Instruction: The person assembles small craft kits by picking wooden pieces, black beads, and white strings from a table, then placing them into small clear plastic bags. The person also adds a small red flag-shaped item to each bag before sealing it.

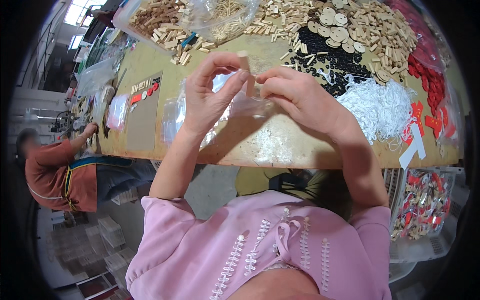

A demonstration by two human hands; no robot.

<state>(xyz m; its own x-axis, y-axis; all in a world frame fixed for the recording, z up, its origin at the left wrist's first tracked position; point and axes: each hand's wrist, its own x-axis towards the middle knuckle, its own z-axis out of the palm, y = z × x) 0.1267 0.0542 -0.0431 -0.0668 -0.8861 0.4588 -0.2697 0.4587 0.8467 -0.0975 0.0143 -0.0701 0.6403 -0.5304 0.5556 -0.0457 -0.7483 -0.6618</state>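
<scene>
At the far left, a co-worker in a rust-brown shirt (pixel 60 172) is seen, with one arm stretched to the desk (pixel 280 145). Near that arm, clear bags (pixel 97 75) are heaped along the desk's edge. Next, a pinkish plastic packet (pixel 118 112) is laid just beside a sheet of brown cardboard (pixel 141 125), on whose upper end small wooden, red and black pieces are set out. Behind these, a clear tub (pixel 125 22) is filled with small wooden blocks, among which a blue piece (pixel 189 39) is seen. To the right of the cardboard, flat clear bags (pixel 173 120) are spread, partly covered by the left hand (pixel 201 100).

In the middle, above the desk, a wooden block (pixel 244 62) is held nearly upright by the left hand, its thumb and forefinger closed on it. The right hand (pixel 310 100) is held close against the block's lower part, fingers bent and thumb drawn in; whether anything is gripped by it cannot be told.

Behind the right hand, black beads (pixel 330 56) are scattered thickly, with wooden discs (pixel 340 32) piled farther back. Farther right, a tangle of white string (pixel 377 107) is heaped in front of more wooden blocks, and red pieces (pixel 432 82) are gathered at the desk's right end. Below that end, a clear bag of mixed pieces (pixel 422 205) is held in a white crate (pixel 415 251).
</scene>
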